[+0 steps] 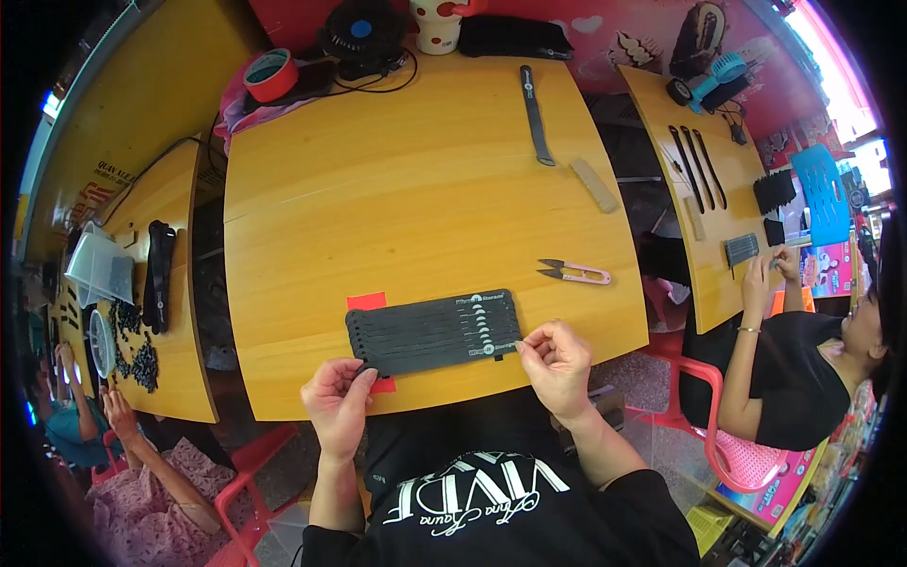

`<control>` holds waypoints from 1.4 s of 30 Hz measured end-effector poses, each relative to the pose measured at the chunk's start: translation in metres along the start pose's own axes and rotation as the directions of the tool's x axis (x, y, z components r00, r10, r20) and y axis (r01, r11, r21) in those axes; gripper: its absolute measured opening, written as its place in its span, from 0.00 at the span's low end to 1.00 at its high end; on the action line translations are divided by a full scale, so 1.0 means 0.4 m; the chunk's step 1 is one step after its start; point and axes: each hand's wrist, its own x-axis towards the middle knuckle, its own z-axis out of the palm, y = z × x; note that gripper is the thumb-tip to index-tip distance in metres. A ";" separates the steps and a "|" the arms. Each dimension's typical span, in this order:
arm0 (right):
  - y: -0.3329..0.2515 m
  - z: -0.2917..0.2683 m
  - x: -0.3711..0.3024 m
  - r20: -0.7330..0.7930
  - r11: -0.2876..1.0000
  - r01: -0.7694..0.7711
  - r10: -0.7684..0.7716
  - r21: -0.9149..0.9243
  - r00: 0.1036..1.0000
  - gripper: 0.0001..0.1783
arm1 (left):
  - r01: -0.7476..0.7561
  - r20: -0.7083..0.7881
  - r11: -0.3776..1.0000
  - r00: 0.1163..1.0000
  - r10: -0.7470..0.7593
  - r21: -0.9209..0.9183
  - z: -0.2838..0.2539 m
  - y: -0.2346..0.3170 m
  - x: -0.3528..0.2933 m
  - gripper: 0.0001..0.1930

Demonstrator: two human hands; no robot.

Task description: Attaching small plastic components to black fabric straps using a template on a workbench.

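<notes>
Black flat straps (433,332), stacked side by side, lie at the near edge of the yellow wooden table (406,189). Left hand (337,403) pinches their left end, right hand (557,364) their right; stack looks gathered, pink thread snips (576,273) untouched.
</notes>
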 end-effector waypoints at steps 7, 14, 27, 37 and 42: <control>0.002 0.001 -0.003 -0.011 1.000 0.007 -0.007 -0.008 1.000 0.10 | -0.013 -0.003 1.000 1.000 0.013 -0.001 0.003 0.000 -0.001 0.06; 0.005 0.005 -0.003 -0.033 1.000 -0.014 0.014 0.010 0.999 0.10 | -0.022 0.007 1.000 1.000 0.022 0.012 0.001 -0.004 0.000 0.06; 0.007 0.015 -0.003 -0.038 1.000 -0.022 0.022 0.001 0.999 0.10 | 0.019 0.022 0.999 1.000 -0.018 -0.050 -0.015 0.013 -0.007 0.05; 0.016 0.002 -0.006 -0.052 0.999 -0.036 0.038 0.041 0.998 0.12 | -0.210 -0.047 0.967 0.975 0.219 0.143 -0.006 -0.035 -0.006 0.04; 0.012 0.007 -0.005 -0.029 0.999 -0.037 0.038 0.039 0.999 0.12 | -0.215 -0.089 0.951 0.967 0.239 0.225 0.000 -0.016 -0.004 0.06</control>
